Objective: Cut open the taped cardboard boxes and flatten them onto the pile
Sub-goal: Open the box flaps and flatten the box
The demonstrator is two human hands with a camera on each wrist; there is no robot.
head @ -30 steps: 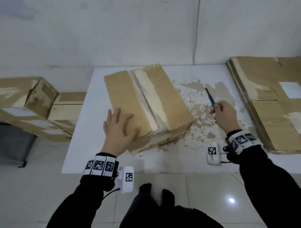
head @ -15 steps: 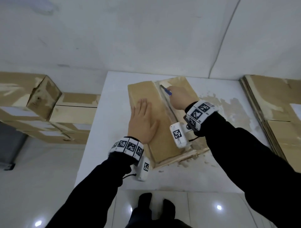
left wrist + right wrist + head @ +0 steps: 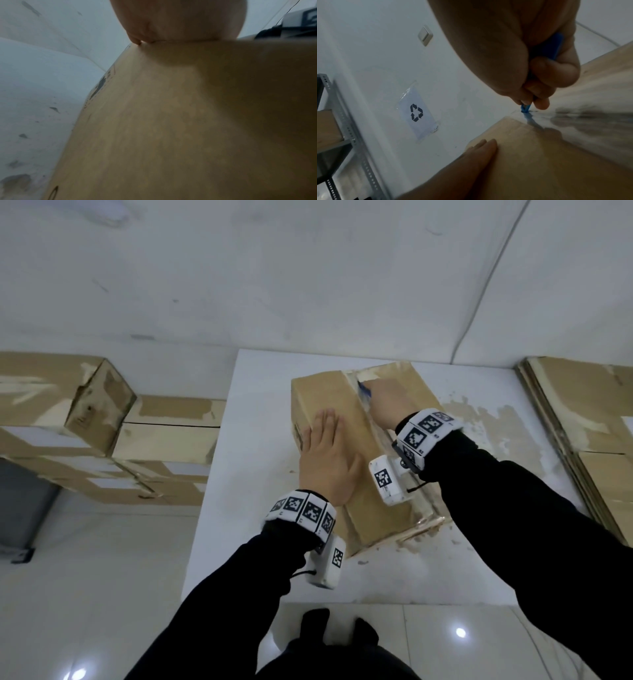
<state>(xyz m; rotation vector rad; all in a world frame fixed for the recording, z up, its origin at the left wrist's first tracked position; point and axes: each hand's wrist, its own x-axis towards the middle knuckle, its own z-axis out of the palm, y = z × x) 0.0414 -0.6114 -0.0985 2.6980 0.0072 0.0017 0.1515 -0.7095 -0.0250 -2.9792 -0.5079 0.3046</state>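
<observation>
Head view: my left hand [image 3: 327,460] lies flat, fingers straight, on the taped cardboard box [image 3: 346,419] on the white table [image 3: 253,419] — my right hand [image 3: 388,402] clamps a blue cutter [image 3: 526,107], tip at the box's far tape seam.

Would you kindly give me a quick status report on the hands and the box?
Left hand flat on brown cardboard box. Right hand grips blue cutter, tip at far end of taped seam. Nothing in the way.
</observation>
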